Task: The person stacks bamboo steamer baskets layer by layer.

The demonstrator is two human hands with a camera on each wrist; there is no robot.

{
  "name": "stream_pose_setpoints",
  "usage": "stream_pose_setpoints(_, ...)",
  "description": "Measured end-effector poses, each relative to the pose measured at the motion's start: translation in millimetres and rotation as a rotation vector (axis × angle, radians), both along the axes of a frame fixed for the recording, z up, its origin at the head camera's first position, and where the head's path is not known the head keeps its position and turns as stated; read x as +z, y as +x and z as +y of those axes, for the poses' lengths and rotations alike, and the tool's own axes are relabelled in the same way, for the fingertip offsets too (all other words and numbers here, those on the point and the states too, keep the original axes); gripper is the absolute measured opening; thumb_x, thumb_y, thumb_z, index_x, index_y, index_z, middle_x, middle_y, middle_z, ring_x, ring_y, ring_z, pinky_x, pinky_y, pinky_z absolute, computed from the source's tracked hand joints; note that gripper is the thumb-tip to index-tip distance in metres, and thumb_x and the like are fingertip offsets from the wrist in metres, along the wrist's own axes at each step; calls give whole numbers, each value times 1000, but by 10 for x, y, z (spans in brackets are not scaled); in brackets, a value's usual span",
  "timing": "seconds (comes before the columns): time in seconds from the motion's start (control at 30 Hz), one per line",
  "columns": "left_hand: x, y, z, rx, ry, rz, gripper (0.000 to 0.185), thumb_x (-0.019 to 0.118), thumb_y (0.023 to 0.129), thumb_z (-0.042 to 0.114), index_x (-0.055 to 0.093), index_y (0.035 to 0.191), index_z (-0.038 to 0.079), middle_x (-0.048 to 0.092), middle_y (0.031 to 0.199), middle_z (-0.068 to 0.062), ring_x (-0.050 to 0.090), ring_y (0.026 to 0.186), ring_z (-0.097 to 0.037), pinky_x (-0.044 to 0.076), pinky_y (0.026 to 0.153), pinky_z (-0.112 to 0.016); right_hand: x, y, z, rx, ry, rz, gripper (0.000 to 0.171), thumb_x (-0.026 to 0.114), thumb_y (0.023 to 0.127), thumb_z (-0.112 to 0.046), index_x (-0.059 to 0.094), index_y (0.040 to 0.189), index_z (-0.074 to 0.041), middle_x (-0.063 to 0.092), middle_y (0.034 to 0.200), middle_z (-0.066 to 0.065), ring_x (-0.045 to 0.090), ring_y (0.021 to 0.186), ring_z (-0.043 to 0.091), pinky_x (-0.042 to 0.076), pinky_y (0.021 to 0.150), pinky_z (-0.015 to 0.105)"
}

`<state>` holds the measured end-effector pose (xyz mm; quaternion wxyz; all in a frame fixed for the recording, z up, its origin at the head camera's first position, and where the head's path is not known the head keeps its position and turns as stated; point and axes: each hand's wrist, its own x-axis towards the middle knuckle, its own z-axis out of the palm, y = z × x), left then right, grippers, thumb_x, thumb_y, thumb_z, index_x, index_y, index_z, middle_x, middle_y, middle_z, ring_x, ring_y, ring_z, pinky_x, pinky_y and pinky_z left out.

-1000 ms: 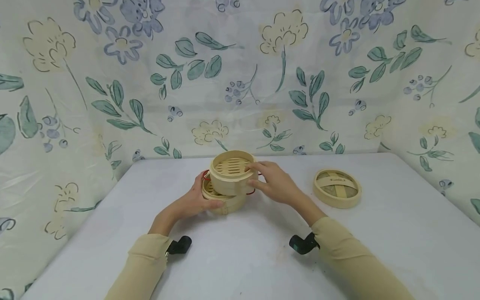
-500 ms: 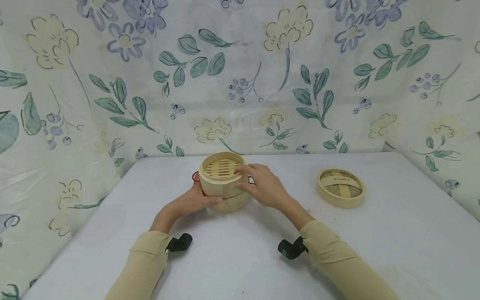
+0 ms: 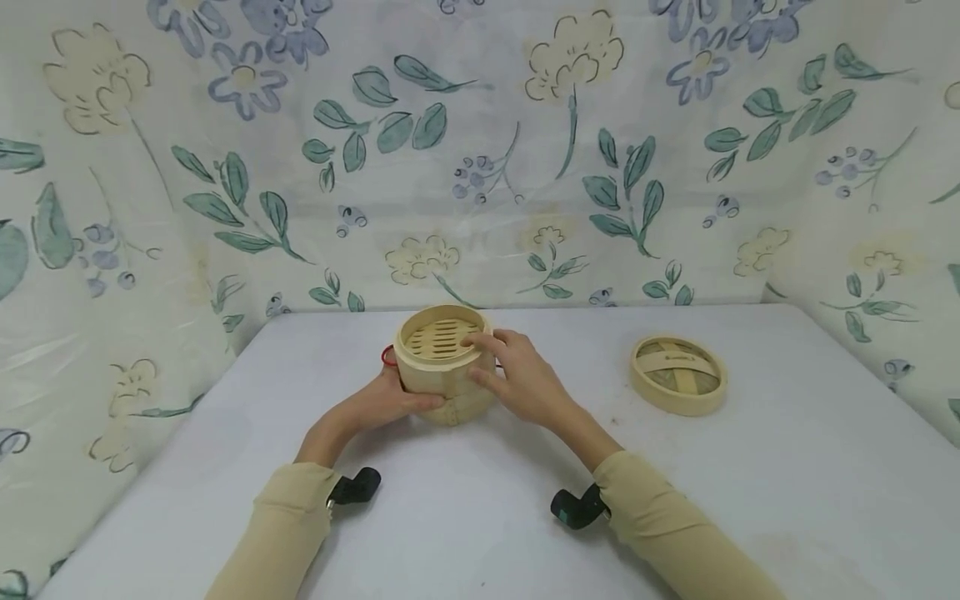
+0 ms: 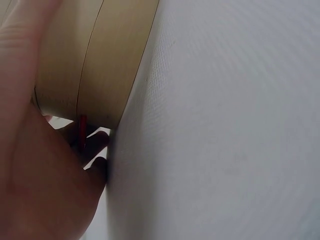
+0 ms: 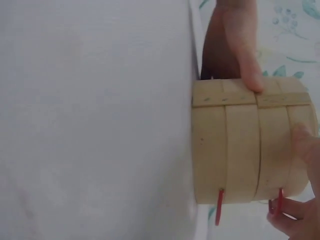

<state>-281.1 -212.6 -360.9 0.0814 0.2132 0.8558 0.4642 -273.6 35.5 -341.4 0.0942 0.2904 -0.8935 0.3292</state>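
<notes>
A two-tier bamboo steamer [image 3: 442, 367] stands in the middle of the white table [image 3: 480, 500]. Its upper tier [image 3: 438, 343] sits on the lower tier [image 3: 467, 408], slatted floor showing. My left hand [image 3: 397, 393] grips the lower tier from the left, thumb on the front wall. My right hand [image 3: 491, 364] holds the upper tier from the right, fingertips on its rim. The right wrist view shows both tiers [image 5: 250, 140] stacked flush, with red wire handles [image 5: 219, 206]. In the left wrist view, my left hand [image 4: 30, 190] lies against the steamer wall [image 4: 100, 65].
The bamboo lid [image 3: 678, 375] lies upside down on the table to the right of the steamer. Floral sheeting [image 3: 480, 167] hangs behind and along both sides of the table. A red handle [image 3: 387, 357] pokes out at the steamer's left.
The upper tier has come down and to the left onto the lower tier and now sits square on it. Both hands stay on the steamer.
</notes>
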Motion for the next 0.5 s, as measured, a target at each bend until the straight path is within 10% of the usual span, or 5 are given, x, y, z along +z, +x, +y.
stream_pose_setpoints(0.5, -55, -29, -12, 25, 14, 21, 95, 81, 82, 28, 18, 153, 19, 38, 151, -11, 35, 140, -30, 25, 116, -56, 0, -7, 153, 22, -60, -97, 62, 60, 97, -45, 38, 152, -29, 32, 159, 9, 27, 148, 29, 32, 113, 57)
